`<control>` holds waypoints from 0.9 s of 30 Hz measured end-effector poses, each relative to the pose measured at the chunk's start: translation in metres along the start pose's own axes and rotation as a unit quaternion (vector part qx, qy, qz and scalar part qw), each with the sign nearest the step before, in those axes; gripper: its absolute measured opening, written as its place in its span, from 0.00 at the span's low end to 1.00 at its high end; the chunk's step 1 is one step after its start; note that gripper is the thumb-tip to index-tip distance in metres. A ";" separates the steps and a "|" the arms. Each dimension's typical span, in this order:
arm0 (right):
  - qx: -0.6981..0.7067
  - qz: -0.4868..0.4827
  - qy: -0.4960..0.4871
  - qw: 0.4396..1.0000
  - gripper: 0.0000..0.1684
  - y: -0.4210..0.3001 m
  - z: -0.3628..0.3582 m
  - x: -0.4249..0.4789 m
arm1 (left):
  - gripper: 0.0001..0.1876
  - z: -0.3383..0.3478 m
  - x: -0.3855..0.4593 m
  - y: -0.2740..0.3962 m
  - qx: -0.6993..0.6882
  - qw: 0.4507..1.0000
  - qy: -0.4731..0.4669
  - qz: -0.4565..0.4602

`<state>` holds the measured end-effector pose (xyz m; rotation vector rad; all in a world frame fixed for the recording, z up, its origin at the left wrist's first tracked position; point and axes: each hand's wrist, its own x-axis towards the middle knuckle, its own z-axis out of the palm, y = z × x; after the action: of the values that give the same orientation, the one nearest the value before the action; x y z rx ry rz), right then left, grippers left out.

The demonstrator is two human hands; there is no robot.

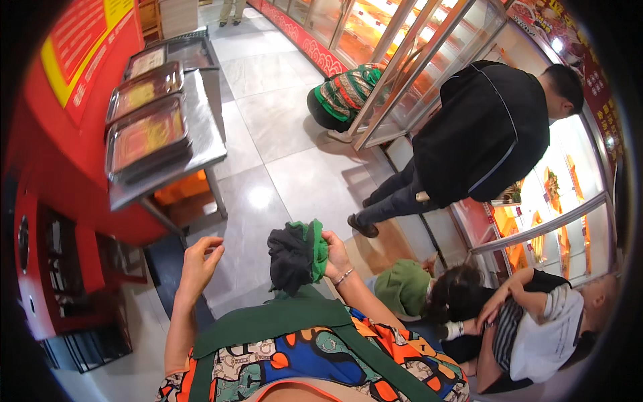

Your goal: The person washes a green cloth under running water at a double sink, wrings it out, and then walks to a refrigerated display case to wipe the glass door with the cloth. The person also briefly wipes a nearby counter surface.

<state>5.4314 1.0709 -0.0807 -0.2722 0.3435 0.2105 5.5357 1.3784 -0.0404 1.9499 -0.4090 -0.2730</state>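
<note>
My right hand [337,255] holds a bunched cloth [294,256], dark grey to black with a bright green edge, at its green side. The cloth is crumpled and hangs in front of my green apron [274,319]. My left hand [202,264] is raised to the left of the cloth, its fingers bent and apart, holding nothing. Both hands are above the tiled floor.
Stainless steel trays [148,138] stand on a metal table [201,120] at the left. A person in black [482,135] stands by a lit display cabinet [552,201]. Another person crouches [346,95] by glass doors. Several people are at the lower right.
</note>
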 end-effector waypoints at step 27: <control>-0.046 0.014 -0.054 0.997 0.28 -0.364 0.143 0.461 | 0.12 -0.007 0.525 -0.027 0.039 0.999 -0.015 -0.018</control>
<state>5.9895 0.8433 -0.0339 -0.3448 0.2307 0.2677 6.0230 1.1821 -0.0645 2.0331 -0.4096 -0.3138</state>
